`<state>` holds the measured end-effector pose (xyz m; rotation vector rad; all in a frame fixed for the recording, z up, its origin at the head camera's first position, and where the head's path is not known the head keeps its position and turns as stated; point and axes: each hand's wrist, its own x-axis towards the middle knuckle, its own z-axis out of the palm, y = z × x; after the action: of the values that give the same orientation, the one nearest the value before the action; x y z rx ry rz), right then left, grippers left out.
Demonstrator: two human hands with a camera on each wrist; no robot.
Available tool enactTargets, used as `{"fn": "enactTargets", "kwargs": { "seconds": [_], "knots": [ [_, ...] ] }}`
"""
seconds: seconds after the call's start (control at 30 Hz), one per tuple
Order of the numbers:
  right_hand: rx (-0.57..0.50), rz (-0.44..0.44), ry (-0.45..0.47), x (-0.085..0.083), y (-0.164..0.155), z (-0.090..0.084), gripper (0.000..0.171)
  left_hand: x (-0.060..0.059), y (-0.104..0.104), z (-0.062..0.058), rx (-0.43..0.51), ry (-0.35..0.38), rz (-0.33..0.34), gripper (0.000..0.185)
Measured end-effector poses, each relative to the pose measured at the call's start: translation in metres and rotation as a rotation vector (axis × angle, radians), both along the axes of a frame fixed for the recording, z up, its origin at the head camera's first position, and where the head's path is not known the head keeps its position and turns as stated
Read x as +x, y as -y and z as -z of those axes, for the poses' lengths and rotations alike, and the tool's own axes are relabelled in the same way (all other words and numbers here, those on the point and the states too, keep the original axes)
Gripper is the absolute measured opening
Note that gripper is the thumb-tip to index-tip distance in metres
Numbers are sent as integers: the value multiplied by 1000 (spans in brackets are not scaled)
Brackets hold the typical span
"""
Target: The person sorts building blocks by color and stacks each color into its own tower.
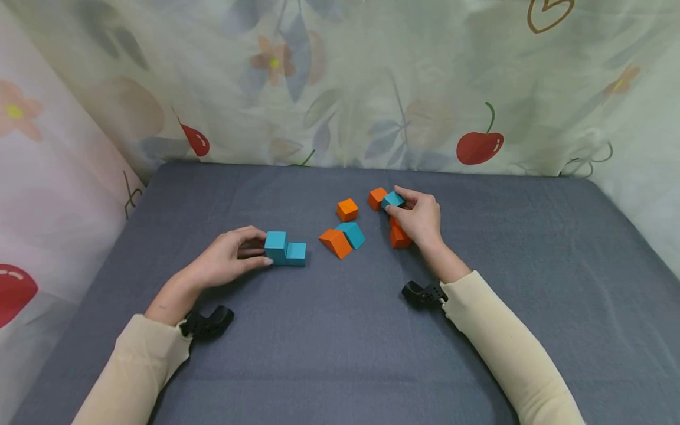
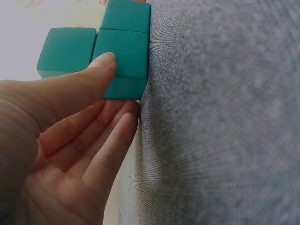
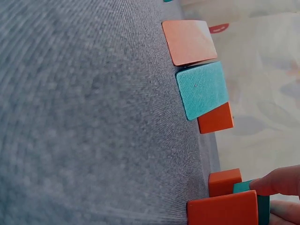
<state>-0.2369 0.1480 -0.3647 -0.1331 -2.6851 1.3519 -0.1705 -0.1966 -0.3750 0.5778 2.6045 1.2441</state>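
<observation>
My left hand (image 1: 254, 252) holds the left end of a teal stepped block (image 1: 285, 248) that stands on the grey cloth. In the left wrist view the thumb (image 2: 96, 75) lies on the teal stepped block (image 2: 123, 54) and the fingers (image 2: 119, 133) lie along its edge. My right hand (image 1: 410, 211) pinches a small teal cube (image 1: 392, 200) just above an orange block (image 1: 399, 238) and beside an orange cube (image 1: 376, 198). The right wrist view shows a fingertip (image 3: 281, 180) on the teal cube (image 3: 261, 202), behind the orange block (image 3: 222, 213).
An orange cube (image 1: 347, 209), an orange wedge (image 1: 335, 242) and a teal wedge (image 1: 352, 234) lie between the hands. The grey padded table (image 1: 340, 354) is backed by a floral and cherry-print curtain (image 1: 340, 82) on the far side and left.
</observation>
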Motion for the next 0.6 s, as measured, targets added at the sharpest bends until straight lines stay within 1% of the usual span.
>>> {"fn": "enactTargets", "kwargs": {
  "seconds": [0.23, 0.43, 0.6],
  "knots": [
    [-16, -25, -7, 5, 3, -5, 49, 0, 0, 0, 1, 3, -3, 35],
    [-48, -89, 1, 11, 9, -11, 50, 0, 0, 0, 7, 1, -3, 35],
    [-72, -156, -13, 15, 16, -13, 50, 0, -1, 0, 3, -2, -2, 34]
  ]
}}
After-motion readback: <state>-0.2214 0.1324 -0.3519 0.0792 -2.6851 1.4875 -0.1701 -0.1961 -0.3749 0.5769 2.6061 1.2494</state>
